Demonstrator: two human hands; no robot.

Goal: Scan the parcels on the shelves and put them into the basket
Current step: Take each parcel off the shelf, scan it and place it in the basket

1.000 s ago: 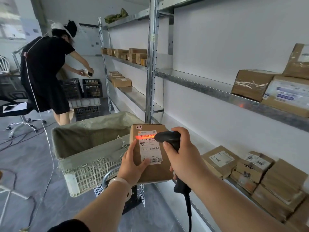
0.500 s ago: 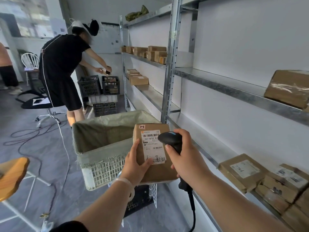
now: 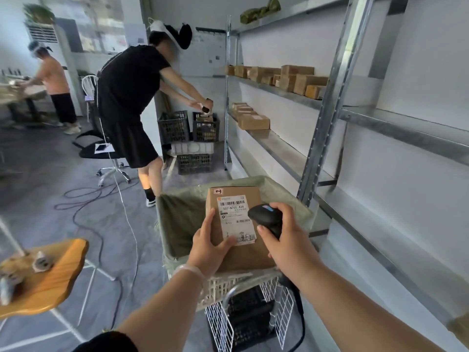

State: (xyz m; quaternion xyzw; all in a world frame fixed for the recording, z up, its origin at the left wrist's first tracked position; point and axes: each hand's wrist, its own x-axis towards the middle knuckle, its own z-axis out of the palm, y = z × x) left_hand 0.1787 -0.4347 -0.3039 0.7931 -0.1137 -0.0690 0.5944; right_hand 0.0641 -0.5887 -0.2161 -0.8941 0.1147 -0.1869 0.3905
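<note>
We held the box (image 3: 236,224) in our left hand (image 3: 208,246), thumb pressed on the label (image 3: 237,218), right over the basket (image 3: 177,219). Our right hand (image 3: 289,240) was wrapped round the scanner (image 3: 266,217), beside the box.

We thought the box could slip, since only one hand held it and the card looked smooth. It could hit the rim and fall out.

The box was flat brown card. The basket was white plastic mesh with rough green cloth inside. The scanner was black and rounded.
</note>
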